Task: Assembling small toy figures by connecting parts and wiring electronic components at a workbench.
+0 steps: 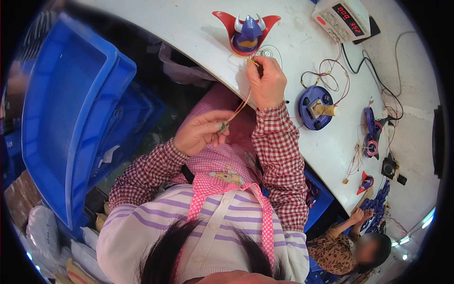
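One white table [198,28] curves across the top of your view; two blue bins sit off its left edge, the big blue bin [66,118] uppermost and a second blue bin [137,113] under it; one power supply [341,19] with a red readout stands at the table's far right corner; one toy helmet [247,32], red-winged with a blue crown and two white horns, stands near the table's near edge, just beyond your right hand; one round blue base [314,108] lies to the right of that hand, well in from the edge; one smaller blue and red part [371,137] lies further right among loose wires; one small red piece [365,182] sits near the table's right-hand edge; another person's hands [362,217] work there too. Your right hand [267,83] rests at the table's near edge, fingers pressed together pinching the thin wires [242,105] beside a small clear disc [267,53]; your left hand [201,132] hangs off the table over your lap, thumb and forefinger pinching the small connector [222,126] at the wires' lower end; the wires run taut between your two hands.
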Demonstrator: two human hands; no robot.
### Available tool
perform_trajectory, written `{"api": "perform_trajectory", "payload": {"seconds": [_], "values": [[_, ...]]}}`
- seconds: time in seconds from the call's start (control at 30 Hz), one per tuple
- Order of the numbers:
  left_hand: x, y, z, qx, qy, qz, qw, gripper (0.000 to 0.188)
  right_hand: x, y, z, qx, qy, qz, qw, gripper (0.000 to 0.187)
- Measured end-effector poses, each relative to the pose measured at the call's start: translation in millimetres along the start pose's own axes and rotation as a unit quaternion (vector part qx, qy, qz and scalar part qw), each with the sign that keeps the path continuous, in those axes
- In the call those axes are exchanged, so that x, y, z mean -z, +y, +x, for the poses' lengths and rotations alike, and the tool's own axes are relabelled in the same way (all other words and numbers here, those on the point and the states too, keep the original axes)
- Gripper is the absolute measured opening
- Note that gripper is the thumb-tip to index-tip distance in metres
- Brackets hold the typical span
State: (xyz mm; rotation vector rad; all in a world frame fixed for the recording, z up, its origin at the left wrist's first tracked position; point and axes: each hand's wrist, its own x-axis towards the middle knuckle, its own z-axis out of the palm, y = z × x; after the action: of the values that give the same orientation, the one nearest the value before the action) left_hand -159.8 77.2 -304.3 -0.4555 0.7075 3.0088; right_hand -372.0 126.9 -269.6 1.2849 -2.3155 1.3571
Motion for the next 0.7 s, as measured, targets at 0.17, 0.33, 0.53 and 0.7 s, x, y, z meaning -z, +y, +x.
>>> {"api": "perform_trajectory", "payload": {"seconds": [0.17, 0.33, 0.53, 0.7], "values": [[-6, 0, 9, -0.02, -0.019, -0.078, 0.997, 0.029, 9, -9, 3, -0.058, -0.067, 0.024, 0.996, 0.022], [-13, -3, 12, -0.039, -0.024, -0.152, 0.987, 0.018, 53, -35, -15, 0.022, 0.018, 0.02, 0.999, 0.031], [-26, -7, 14, -0.028, -0.062, -0.169, 0.983, 0.013, 72, -56, -69, -0.08, -0.171, 0.217, 0.958, 0.025], [-37, -7, 9, -0.026, -0.014, -0.058, 0.998, 0.023, 62, -50, -74, -0.091, -0.201, 0.284, 0.933, 0.022]]}}
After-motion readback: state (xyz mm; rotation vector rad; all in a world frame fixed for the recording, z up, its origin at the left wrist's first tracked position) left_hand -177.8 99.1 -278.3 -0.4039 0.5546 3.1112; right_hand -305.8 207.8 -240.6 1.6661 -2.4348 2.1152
